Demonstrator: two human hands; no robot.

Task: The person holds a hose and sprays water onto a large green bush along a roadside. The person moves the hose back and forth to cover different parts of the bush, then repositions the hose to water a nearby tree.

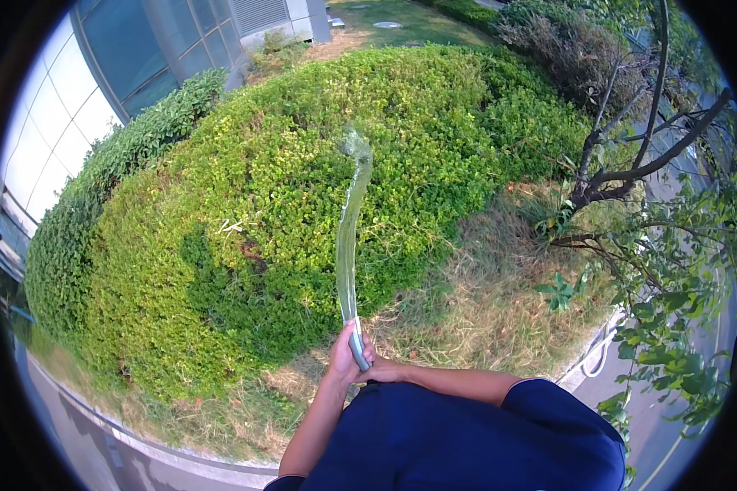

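A pale grey-blue hose [358, 348] points away from my body, low in the middle of the view. My left hand [343, 357] is wrapped round it near its mouth. Just behind and to the right, my right hand [382, 371] closes on the hose's lower part; its fingers are mostly hidden. Out of the hose mouth runs a thick, clear stream of water [347, 245], curving forward and breaking into splashes over the green hedge [278, 172]. The rest of the hose is out of sight below my hands.
Dry grass [499, 303] lies between me and the hedge. A small tree with bare dark branches [622, 176] stands at the right. Kerbs edge the bed, with pavement [131, 466] at the lower left. A glass-fronted building [131, 49] rises at the far left.
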